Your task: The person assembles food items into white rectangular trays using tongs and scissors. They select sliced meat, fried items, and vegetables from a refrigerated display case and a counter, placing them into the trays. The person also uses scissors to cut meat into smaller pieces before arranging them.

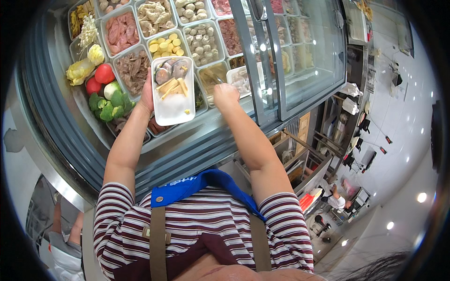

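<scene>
My left hand grips the left side of a white tray, tilted over the food bins. In the tray's far half are dark grey rounded pieces and pale yellow strips; a small yellow bit lies near its close end. My right hand is closed at the near edge of a bin of pale yellow strips. A thin metal utensil pokes out of its fingers toward that bin; its full shape is hidden.
Several bins around hold meatballs, yellow rounds and sliced meat. Broccoli and tomatoes sit at left. Sliding glass door frames stand right of my right hand; the case's grey ledge runs beneath my forearms.
</scene>
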Action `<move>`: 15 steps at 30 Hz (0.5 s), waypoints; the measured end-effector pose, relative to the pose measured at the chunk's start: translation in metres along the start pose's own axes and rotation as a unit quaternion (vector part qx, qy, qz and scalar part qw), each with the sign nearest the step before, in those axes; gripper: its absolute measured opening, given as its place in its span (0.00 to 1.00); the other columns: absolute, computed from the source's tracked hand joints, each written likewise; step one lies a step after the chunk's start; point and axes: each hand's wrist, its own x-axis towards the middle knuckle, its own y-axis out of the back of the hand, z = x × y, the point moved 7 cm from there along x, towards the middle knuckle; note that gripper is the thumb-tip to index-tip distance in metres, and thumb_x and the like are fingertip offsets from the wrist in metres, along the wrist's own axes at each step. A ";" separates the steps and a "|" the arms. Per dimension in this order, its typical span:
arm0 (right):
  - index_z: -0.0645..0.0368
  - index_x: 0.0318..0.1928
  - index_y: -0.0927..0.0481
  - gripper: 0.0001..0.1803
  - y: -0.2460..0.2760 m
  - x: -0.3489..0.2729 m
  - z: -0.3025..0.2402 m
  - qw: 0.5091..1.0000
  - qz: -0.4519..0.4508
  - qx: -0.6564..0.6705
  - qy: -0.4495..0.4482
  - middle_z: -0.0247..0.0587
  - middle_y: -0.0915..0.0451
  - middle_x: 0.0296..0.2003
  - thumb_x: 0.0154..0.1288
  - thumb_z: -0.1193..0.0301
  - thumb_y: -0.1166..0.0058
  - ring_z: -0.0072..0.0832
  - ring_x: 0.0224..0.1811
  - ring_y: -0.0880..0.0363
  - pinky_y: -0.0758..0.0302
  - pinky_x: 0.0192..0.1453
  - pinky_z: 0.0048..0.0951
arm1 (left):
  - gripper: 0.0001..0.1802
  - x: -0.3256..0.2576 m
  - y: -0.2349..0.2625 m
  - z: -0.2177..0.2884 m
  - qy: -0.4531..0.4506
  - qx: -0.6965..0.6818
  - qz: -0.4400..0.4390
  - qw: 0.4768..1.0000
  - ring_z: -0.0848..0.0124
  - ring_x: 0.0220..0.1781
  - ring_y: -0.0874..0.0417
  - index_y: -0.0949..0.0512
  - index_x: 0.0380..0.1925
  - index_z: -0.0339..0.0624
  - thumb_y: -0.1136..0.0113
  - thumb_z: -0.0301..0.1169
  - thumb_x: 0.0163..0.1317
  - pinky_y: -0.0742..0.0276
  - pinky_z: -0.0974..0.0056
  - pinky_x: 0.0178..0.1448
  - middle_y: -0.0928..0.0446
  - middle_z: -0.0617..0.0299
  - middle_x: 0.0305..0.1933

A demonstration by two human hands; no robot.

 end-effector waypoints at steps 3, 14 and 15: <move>0.63 0.31 0.16 0.11 -0.003 -0.016 0.009 0.995 0.085 0.021 0.049 0.49 0.17 0.35 0.56 0.72 0.51 0.42 0.38 0.17 0.19 0.33 0.42 | 0.43 0.001 0.004 0.000 0.011 -0.008 0.002 1.000 0.50 0.63 0.31 0.40 0.65 0.44 0.63 0.66 0.61 0.36 0.46 0.67 0.35 0.46 0.65; 0.67 0.25 0.20 0.10 0.015 -0.050 0.017 0.978 0.181 0.061 0.082 0.56 0.20 0.28 0.52 0.73 0.53 0.45 0.32 0.18 0.21 0.35 0.41 | 0.44 0.014 0.014 -0.002 0.015 0.004 0.016 1.000 0.49 0.61 0.30 0.39 0.65 0.45 0.62 0.68 0.60 0.34 0.46 0.65 0.34 0.47 0.63; 0.67 0.27 0.22 0.10 0.012 -0.052 0.024 0.981 0.169 0.074 0.064 0.57 0.20 0.27 0.54 0.72 0.53 0.45 0.32 0.18 0.22 0.34 0.40 | 0.44 0.014 0.011 -0.002 0.012 0.005 0.016 1.000 0.50 0.61 0.29 0.39 0.64 0.45 0.63 0.68 0.60 0.34 0.47 0.65 0.33 0.47 0.63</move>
